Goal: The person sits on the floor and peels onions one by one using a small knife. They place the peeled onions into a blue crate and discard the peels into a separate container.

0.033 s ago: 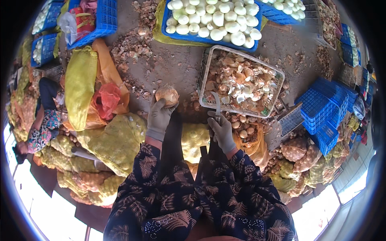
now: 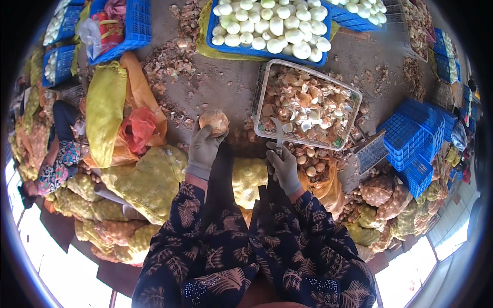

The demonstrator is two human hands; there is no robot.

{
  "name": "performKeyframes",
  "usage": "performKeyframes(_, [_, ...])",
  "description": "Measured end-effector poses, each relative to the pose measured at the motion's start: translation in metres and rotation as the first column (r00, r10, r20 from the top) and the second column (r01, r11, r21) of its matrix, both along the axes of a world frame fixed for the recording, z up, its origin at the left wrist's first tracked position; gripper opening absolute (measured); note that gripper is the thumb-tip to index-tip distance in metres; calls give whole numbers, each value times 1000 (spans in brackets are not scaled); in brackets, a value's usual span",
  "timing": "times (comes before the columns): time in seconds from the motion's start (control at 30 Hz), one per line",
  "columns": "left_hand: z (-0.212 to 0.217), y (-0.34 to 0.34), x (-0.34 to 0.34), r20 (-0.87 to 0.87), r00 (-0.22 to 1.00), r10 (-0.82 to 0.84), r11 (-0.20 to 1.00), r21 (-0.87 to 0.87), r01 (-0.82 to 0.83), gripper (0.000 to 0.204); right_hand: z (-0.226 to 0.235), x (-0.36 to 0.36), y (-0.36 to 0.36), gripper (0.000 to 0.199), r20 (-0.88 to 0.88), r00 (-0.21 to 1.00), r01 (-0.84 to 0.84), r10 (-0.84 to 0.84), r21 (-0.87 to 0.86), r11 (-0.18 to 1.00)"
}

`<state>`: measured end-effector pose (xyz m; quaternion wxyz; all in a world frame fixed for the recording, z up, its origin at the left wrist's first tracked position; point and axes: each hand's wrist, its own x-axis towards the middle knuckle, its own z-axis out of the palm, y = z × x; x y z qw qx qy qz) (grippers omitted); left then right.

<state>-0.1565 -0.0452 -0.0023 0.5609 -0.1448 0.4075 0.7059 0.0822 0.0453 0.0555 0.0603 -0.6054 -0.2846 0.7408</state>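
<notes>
Over peel tray (image 2: pixel 354 110), L hand (image 2: pixel 203 151) gripping onion (image 2: pixel 214 121), R hand (image 2: pixel 283 167) gripping knife (image 2: pixel 278 134)

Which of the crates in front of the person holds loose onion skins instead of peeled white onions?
The pale wire-mesh crate just beyond the right hand and its knife. It holds brown skins; the blue crate behind it holds peeled white onions.

Your left hand (image 2: pixel 204 149), in a grey glove, is raised forward with the fingers curled upward in a closed grip, palm facing away from you. Your right hand (image 2: pixel 283 167), also grey-gloved, is fisted, knuckles toward the camera. Both forearms enter from the lower edge in dark leaf-patterned sleeves, angled slightly inward, wrists apart.
</notes>
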Motion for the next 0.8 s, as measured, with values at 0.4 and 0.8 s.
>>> performKeyframes(0.4, [70,34,-19,61,994,89,985,144,-97,50,50,25,-6,30,-53,988,147,-143,78,986])
performKeyframes(0.8, [76,23,-11,77,990,119,982,141,-129,45,53,23,-13,29,-38,997,75,-72,85,994])
